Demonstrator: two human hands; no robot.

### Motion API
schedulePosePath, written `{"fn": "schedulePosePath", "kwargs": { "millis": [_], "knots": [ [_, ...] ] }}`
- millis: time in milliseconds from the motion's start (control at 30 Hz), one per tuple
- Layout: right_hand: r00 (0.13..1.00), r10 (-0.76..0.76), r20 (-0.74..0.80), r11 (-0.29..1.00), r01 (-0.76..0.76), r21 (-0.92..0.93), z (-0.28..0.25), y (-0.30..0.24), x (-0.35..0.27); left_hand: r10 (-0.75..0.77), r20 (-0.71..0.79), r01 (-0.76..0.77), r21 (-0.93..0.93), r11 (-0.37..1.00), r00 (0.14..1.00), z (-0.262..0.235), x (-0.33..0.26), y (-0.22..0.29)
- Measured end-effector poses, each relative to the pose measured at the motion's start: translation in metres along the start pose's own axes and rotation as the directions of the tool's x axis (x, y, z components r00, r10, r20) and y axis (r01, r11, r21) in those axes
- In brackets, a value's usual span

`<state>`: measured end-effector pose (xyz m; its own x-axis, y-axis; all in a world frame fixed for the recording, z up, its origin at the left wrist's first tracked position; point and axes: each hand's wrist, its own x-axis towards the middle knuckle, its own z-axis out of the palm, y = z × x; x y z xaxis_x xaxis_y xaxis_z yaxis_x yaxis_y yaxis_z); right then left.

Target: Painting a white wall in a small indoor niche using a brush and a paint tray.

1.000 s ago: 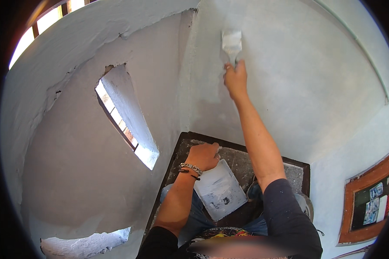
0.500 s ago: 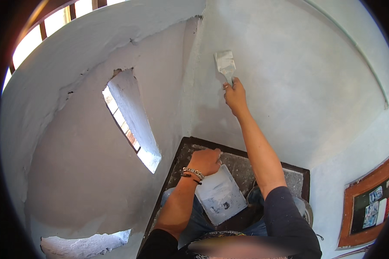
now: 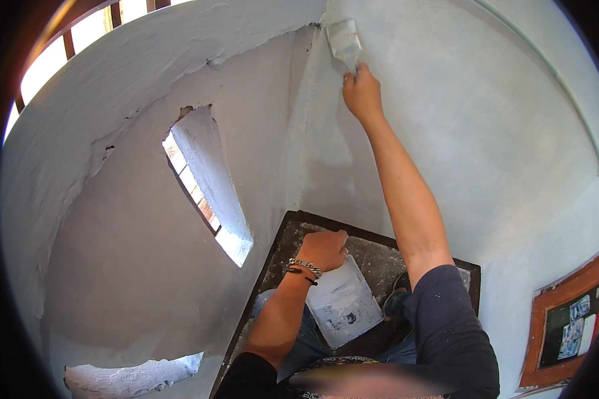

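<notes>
My right hand point(image 3: 362, 93) is stretched high up the pale plastered wall point(image 3: 486, 113) and grips a flat putty trowel point(image 3: 344, 38) whose white-smeared blade lies against the wall close to the inner corner. My left hand point(image 3: 323, 249) is held low by my waist, with bracelets at the wrist. It grips the top edge of a rectangular plaster board point(image 3: 343, 302) coated in white paste, held flat in front of me.
A narrow slanted window opening point(image 3: 203, 189) cuts the left wall. Below me lies a dark speckled floor patch point(image 3: 379, 256). A wooden-framed board with pictures point(image 3: 572, 319) hangs at the lower right. Broken white plaster point(image 3: 133, 376) shows at the lower left.
My right hand has slid the trowel higher up the wall and toward the corner. My left hand and the board have stayed at waist level.
</notes>
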<state>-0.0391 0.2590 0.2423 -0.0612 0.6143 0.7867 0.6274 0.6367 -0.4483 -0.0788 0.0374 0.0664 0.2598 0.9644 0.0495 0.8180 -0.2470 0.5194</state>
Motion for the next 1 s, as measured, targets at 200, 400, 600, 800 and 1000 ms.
{"fn": "schedulePosePath", "kwargs": {
  "millis": [200,400,600,800,1000],
  "knots": [
    [0.999,-0.033,-0.015,0.998,0.034,0.056,-0.037,-0.032,0.037,0.039,-0.005,-0.039,0.013,0.999,0.999,0.007,0.003,0.001],
    [0.995,-0.047,0.090,0.977,0.065,-0.205,-0.038,-0.013,0.044,0.019,0.010,-0.019,0.017,1.000,1.000,0.005,0.005,0.004],
    [0.979,-0.172,0.106,0.937,0.195,-0.290,-0.070,-0.033,0.067,0.046,0.014,-0.046,0.020,0.999,0.999,0.009,0.003,0.004],
    [0.974,-0.121,0.190,0.870,0.196,-0.453,-0.070,-0.042,0.083,0.047,0.010,-0.047,0.008,0.999,0.999,0.008,0.007,0.005],
    [0.980,-0.130,0.150,0.919,0.176,-0.352,-0.080,-0.042,0.091,0.050,0.018,-0.051,0.023,0.998,0.999,0.010,-0.002,0.000]
  ]
}}
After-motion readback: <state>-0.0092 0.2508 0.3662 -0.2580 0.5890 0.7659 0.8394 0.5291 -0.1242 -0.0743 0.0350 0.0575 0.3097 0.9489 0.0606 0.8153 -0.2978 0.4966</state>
